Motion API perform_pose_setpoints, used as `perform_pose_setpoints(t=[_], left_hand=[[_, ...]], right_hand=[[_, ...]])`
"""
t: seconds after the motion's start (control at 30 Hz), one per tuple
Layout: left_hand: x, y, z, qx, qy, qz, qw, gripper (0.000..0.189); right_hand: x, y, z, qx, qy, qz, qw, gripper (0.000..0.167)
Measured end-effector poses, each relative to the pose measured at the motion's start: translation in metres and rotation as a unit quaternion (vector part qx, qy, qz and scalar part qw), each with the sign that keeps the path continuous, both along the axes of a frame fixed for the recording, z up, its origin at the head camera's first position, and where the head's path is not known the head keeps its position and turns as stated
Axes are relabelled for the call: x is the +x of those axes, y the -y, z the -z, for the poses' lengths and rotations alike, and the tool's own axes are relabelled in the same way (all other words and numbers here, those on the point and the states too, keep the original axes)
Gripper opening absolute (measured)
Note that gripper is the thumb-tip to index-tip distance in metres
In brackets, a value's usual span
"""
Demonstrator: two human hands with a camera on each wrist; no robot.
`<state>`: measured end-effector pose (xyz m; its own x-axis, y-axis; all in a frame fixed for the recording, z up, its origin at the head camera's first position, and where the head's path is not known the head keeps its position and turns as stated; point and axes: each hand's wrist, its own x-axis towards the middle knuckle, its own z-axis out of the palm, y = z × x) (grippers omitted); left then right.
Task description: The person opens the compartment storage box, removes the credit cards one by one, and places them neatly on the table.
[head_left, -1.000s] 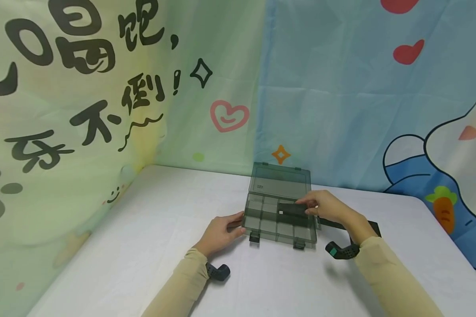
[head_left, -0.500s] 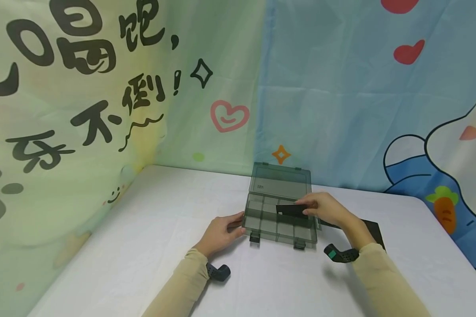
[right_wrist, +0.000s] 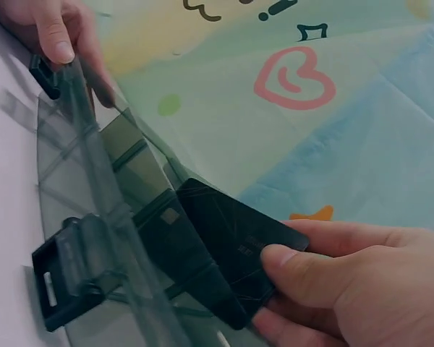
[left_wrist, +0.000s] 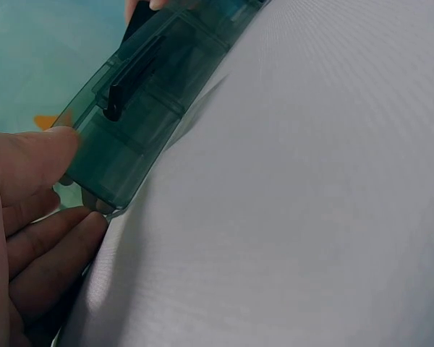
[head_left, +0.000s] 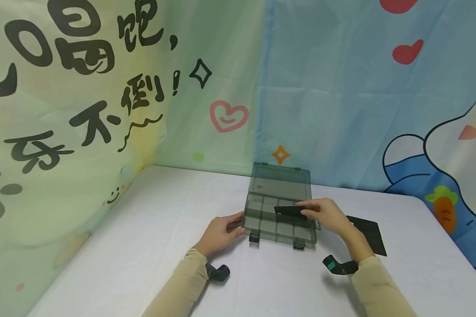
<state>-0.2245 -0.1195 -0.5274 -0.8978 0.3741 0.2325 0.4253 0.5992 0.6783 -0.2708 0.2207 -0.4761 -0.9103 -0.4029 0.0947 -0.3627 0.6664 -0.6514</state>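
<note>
A see-through grey-green plastic compartment box (head_left: 267, 226) lies on the table with its hinged lid (head_left: 279, 180) raised at the back. My left hand (head_left: 220, 233) grips its left end, and in the left wrist view the thumb (left_wrist: 36, 159) lies on the wall while the fingers curl by the bottom corner. Over the right compartments, my right hand (head_left: 327, 215) pinches a thin black card (head_left: 289, 211) between thumb and fingers. The right wrist view shows the card (right_wrist: 231, 246) tilted down into the box, faint lettering on its face. A small pale square shows on the dark surface beside it.
A flat black square sheet (head_left: 369, 235) lies on the table right of the box, partly behind the right forearm. Two dark latches (head_left: 254, 237) hang open along the box's front. A printed cloth backdrop (head_left: 341, 110) rises behind the white table (head_left: 143, 246).
The black card has shifted slightly left and tilted, lying lower over the box. The right forearm has swung left, uncovering more of the black sheet. My left hand and the box stay put.
</note>
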Motion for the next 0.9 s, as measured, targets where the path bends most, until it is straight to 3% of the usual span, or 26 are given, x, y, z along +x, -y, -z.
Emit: perform_pose_setpoints(t=[0.23, 0.4, 0.63, 0.9], left_hand=[[0.000, 0.000, 0.000, 0.003, 0.000, 0.003, 1.0000, 0.057], [0.000, 0.001, -0.002, 0.000, -0.001, 0.000, 1.0000, 0.058], [0.001, 0.001, -0.002, 0.000, 0.000, -0.007, 1.0000, 0.057], [0.001, -0.001, -0.001, -0.001, 0.000, -0.007, 1.0000, 0.057]], right_hand=[[0.003, 0.001, 0.011, -0.039, -0.027, 0.063, 0.9969, 0.033], [0.003, 0.000, 0.013, -0.094, -0.021, 0.101, 0.9901, 0.037], [0.007, -0.007, 0.011, -0.149, 0.032, 0.092, 0.9841, 0.044], [0.017, -0.017, 0.011, -0.142, 0.082, 0.097, 0.9816, 0.054]])
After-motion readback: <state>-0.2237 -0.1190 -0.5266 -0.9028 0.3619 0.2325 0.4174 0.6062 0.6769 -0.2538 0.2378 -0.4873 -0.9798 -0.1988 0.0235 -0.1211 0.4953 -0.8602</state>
